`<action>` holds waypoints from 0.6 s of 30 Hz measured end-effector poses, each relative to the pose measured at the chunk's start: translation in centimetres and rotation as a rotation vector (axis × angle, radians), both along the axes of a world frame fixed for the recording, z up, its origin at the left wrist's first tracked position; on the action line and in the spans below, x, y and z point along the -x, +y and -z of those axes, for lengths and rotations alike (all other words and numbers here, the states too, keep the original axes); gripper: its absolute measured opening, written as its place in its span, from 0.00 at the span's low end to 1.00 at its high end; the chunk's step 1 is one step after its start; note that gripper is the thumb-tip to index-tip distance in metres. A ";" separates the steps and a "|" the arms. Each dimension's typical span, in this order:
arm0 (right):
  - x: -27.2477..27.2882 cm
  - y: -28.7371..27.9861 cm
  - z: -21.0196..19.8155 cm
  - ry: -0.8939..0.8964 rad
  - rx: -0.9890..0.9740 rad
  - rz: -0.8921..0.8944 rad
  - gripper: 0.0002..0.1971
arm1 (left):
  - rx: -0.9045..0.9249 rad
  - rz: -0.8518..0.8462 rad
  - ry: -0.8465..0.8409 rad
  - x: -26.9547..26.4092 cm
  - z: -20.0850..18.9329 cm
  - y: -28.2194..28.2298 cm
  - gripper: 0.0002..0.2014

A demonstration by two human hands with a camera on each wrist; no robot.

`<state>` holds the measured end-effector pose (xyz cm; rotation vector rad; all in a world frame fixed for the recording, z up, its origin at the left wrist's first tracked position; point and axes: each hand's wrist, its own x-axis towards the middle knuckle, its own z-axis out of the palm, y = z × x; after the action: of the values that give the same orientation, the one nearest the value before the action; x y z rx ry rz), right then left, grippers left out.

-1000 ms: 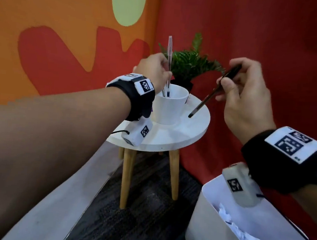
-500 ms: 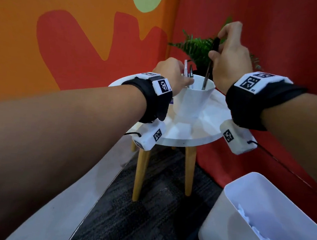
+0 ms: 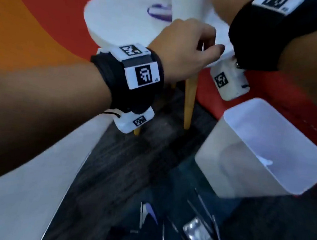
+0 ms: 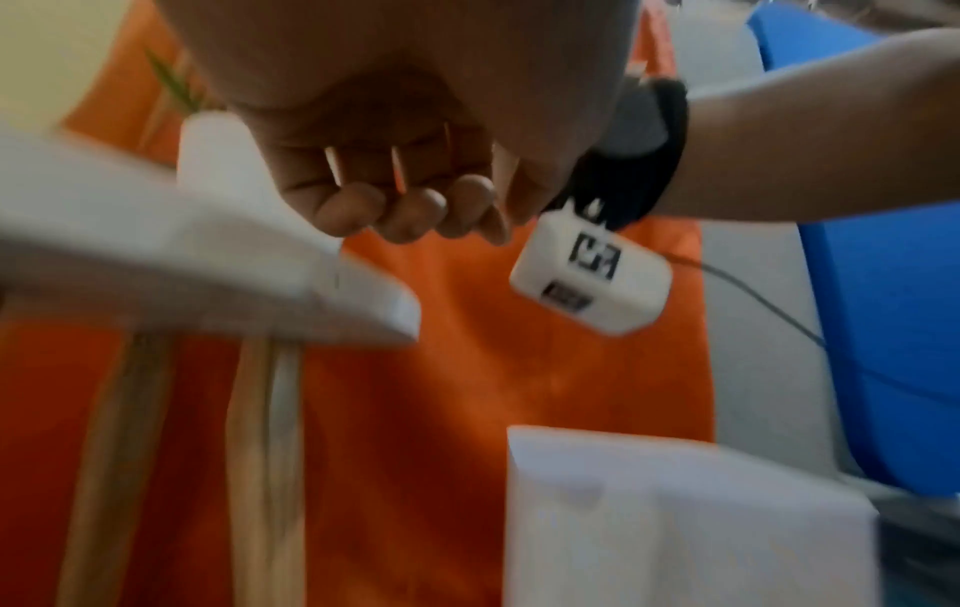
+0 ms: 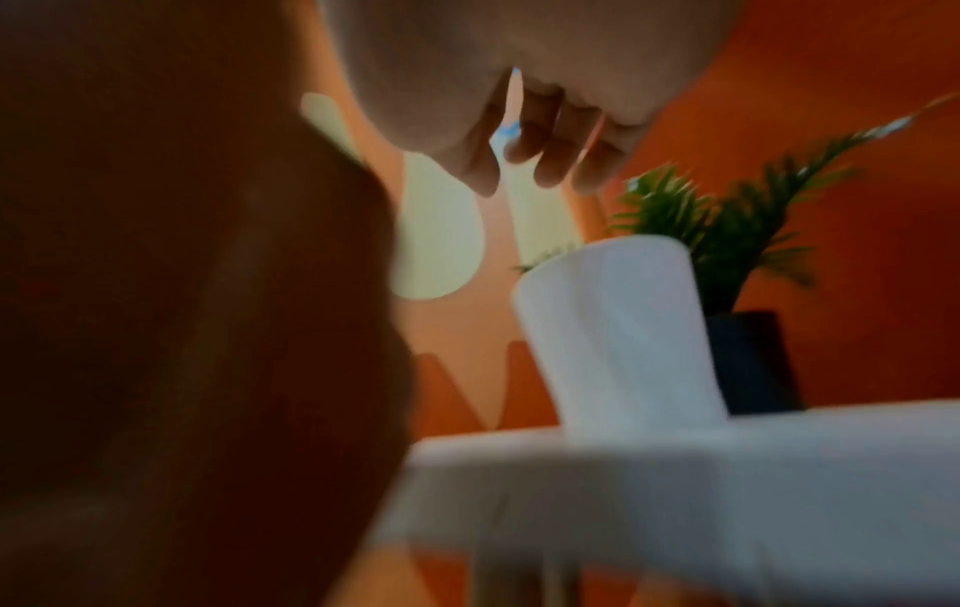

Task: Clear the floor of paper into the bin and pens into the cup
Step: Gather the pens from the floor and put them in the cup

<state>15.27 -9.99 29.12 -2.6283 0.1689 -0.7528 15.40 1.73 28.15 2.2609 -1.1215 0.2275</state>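
The white cup [image 3: 187,3] stands on the round white table [image 3: 121,15], cut off by the top edge of the head view. My left hand [image 3: 212,46] hovers at the table's front edge with loosely curled fingers [image 4: 410,205] and holds nothing. My right hand [image 5: 540,160] hangs above the cup [image 5: 618,328], its fingers loosely curled and empty; in the head view only its banded wrist shows. The white bin [image 3: 226,164] stands on the floor to the right, with crumpled paper [image 3: 265,161] inside. The picture is too blurred to make out pens in the cup.
A purple-rimmed object [image 3: 159,11] lies on the table by the cup. A green plant in a dark pot [image 5: 727,230] stands behind the cup. Dark carpet runs between the table legs [image 3: 188,103] and the bin. A pale ledge [image 3: 22,194] lines the left.
Both hands have let go of their pens at the cup. The left hand has dropped to the table's front edge. The head has tilted down toward the floor and bin.
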 end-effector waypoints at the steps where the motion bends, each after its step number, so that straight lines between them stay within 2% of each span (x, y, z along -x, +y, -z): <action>1: 1.2 0.7 1.7 -0.030 -0.011 -0.037 0.13 | -0.059 0.024 0.050 0.8 2.2 0.2 0.19; 2: 2.3 1.1 3.1 -0.069 -0.024 -0.054 0.08 | -0.130 0.048 0.112 1.4 4.6 0.4 0.20; 3: 3.1 1.7 4.2 -0.131 -0.032 -0.059 0.07 | -0.205 0.065 0.172 2.0 7.2 0.7 0.20; 4: 4.1 2.3 4.8 -0.235 -0.035 -0.061 0.12 | -0.283 0.073 0.220 2.7 9.8 1.0 0.19; 5: 5.0 2.5 6.0 -0.354 -0.057 -0.108 0.13 | -0.363 0.077 0.260 3.4 12.6 1.3 0.18; 6: 6.3 2.7 7.5 -0.377 -0.130 -0.213 0.09 | -0.447 0.084 0.305 4.2 15.2 1.6 0.17; 7: 8.0 3.1 9.2 -0.297 -0.201 -0.296 0.05 | -0.525 0.096 0.357 5.2 17.6 1.9 0.16; 10: 13.2 2.8 16.2 0.119 -0.330 -0.364 0.09 | -0.733 0.128 0.458 8.4 24.3 2.6 0.14; 14: 19.0 0.8 26.5 0.757 -0.153 -0.298 0.08 | -1.017 0.371 0.422 13.5 30.2 3.9 0.14; 16: 21.4 -0.2 30.0 1.020 -0.071 -0.210 0.04 | -1.088 0.496 0.389 15.9 32.2 4.6 0.10; 18: 23.4 -0.6 32.4 1.210 -0.015 -0.170 0.08 | -1.117 0.619 0.299 17.9 33.9 5.0 0.05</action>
<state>-8.16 -10.60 -3.30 -2.6505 0.2570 0.9443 -2.54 6.76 -5.79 2.4571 -1.9877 -1.2136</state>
